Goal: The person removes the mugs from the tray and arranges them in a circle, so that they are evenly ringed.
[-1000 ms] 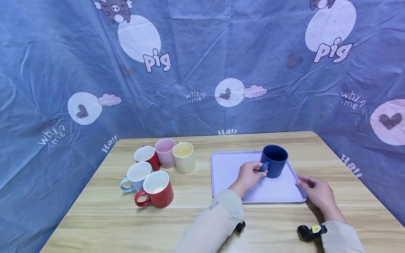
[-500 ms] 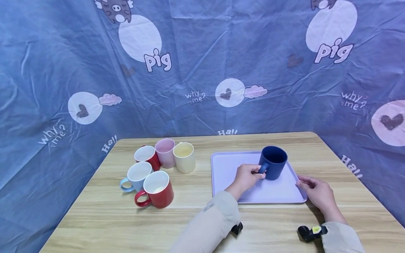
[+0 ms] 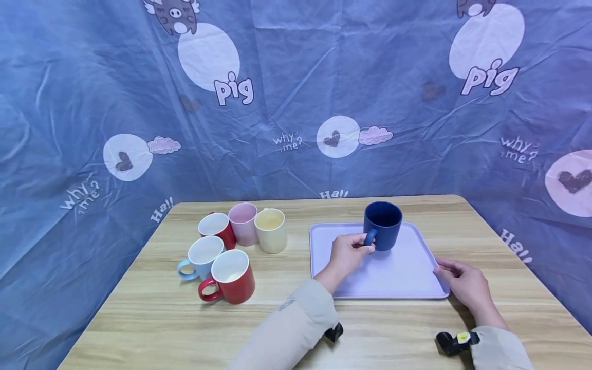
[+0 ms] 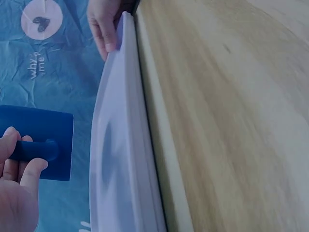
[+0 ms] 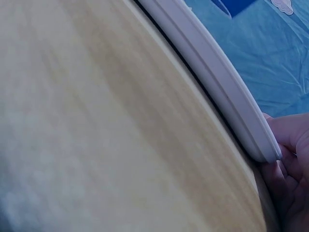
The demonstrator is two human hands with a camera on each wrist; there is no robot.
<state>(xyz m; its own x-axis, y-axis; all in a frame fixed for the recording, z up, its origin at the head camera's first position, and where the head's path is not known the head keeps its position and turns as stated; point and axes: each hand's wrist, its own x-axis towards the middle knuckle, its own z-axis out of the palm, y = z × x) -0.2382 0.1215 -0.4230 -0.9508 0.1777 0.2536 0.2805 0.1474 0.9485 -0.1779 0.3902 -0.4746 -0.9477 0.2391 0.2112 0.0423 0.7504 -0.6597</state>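
My left hand [image 3: 344, 257] pinches the handle of a navy blue mug [image 3: 385, 234]. Upright, the mug hangs over the back part of a lilac tray [image 3: 402, 280]; in the left wrist view a gap shows between the mug [image 4: 60, 125] and the tray [image 4: 113, 145]. At the tray's front right corner, my right hand [image 3: 467, 285] grips the rim. The right wrist view shows the thumb on the upper side of the tray [image 5: 217, 82] and fingers curled beneath its edge.
Left of the tray several mugs stand clustered: a red one [image 3: 238, 285] in front, a light blue one [image 3: 203, 257], a second red one [image 3: 225, 234], a pink one [image 3: 245, 228] and a cream one [image 3: 272, 236]. A blue printed cloth [image 3: 287, 169] hangs behind the wooden table [image 3: 185, 334].
The left hand has carried the navy mug leftward and up, away from the tray's right side. The right hand stays at the tray's corner, and the other mugs have not moved.
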